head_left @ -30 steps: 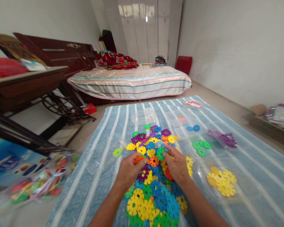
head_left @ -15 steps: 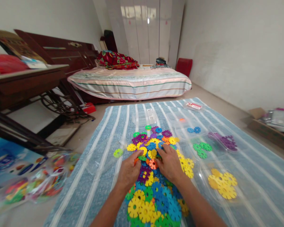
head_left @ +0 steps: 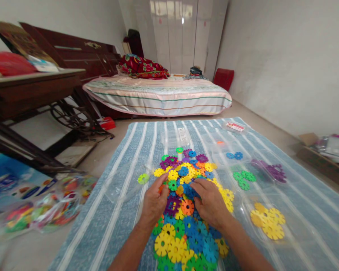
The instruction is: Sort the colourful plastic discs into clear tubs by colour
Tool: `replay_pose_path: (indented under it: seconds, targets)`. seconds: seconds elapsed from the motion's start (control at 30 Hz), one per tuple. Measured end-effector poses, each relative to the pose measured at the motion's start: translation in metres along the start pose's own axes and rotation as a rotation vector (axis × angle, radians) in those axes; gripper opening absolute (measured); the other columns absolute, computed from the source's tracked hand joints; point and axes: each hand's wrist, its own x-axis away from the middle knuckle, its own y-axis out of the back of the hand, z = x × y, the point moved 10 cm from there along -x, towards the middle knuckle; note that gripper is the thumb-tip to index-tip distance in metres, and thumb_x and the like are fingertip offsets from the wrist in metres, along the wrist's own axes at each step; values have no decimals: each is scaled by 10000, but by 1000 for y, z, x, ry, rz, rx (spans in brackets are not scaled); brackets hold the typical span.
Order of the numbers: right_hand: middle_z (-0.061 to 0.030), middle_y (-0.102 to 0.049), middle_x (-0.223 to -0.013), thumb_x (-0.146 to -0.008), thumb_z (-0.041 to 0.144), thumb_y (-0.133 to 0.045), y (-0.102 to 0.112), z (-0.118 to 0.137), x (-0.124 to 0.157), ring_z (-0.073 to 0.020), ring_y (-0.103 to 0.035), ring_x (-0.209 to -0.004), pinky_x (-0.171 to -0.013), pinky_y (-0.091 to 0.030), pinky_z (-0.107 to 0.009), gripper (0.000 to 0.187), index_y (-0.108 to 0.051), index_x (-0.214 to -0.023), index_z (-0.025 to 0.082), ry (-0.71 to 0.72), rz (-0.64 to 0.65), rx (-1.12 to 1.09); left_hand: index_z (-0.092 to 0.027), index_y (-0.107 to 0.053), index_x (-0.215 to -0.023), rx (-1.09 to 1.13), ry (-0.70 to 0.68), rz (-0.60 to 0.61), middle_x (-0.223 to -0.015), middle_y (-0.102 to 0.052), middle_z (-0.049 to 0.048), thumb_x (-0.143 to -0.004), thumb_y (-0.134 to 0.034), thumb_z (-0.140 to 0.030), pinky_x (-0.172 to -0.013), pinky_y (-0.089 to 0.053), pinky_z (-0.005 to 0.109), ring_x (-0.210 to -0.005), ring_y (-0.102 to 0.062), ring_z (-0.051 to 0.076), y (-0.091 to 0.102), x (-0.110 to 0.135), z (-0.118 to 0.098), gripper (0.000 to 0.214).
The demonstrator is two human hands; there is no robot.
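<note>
Five colours sit apart over on the right: yellow pieces (head_left: 268, 220), green pieces (head_left: 244, 178), purple pieces (head_left: 277, 173), two blue pieces (head_left: 234, 155) and one lone orange piece (head_left: 220, 143), in or beside clear trays (head_left: 292, 222). But look at the middle: a big mixed heap (head_left: 190, 224) sprawls down the striped cloth (head_left: 101, 226), far outnumbering those little groups, so I'd judge most is left mixed! The left hand (head_left: 154, 199) is at the heap's edge, thumb and forefinger apart near an orange disc (head_left: 161, 188); held or not, can't tell. Opposite, the right hand (head_left: 211, 199) curls over blue discs (head_left: 188, 191), its grip hidden, no call there!
</note>
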Motion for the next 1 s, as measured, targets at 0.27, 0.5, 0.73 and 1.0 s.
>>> replay_pose_path:
  seconds: [0.27,0.5,0.73,1.0]
  targets:
    - [-80,-663,-955,-692,74,-486,-17,6,-19,-229,-568,-942,-858,-420,-351,420,-621,-1071,193,-45,161,64,-188,-657,-1013,-182,-84,-52,-1149,-665,77,-829,-482,-309,-1014,-448,401,-1111,-597,215,8,0,8,281]
    - [-9,-699,-862,-831,239,-502,-3,-13,-8,-168,-630,-743,-694,-473,-274,223,-652,-996,236,-199,8,-249,-168,-656,-1003,-133,-65,-18,-1167,-653,101,-850,-457,-328,-1006,-452,392,-1116,-593,219,1,4,11,297]
    - [-86,-646,-904,-846,250,-540,19,22,-5,-231,-569,-952,-870,-442,-378,140,-663,-811,191,40,-138,-17,-179,-660,-996,-46,-56,-4,-1152,-662,87,-861,-444,-357,-1005,-450,386,-1084,-607,208,0,3,8,311]
    - [-114,-613,-1046,-821,248,-582,-28,78,0,-278,-472,-1146,-960,-385,-432,115,-635,-848,150,217,39,78,-174,-662,-997,-30,-18,2,-1141,-667,88,-827,-453,-472,-1017,-442,389,-1073,-615,227,1,-5,22,402]
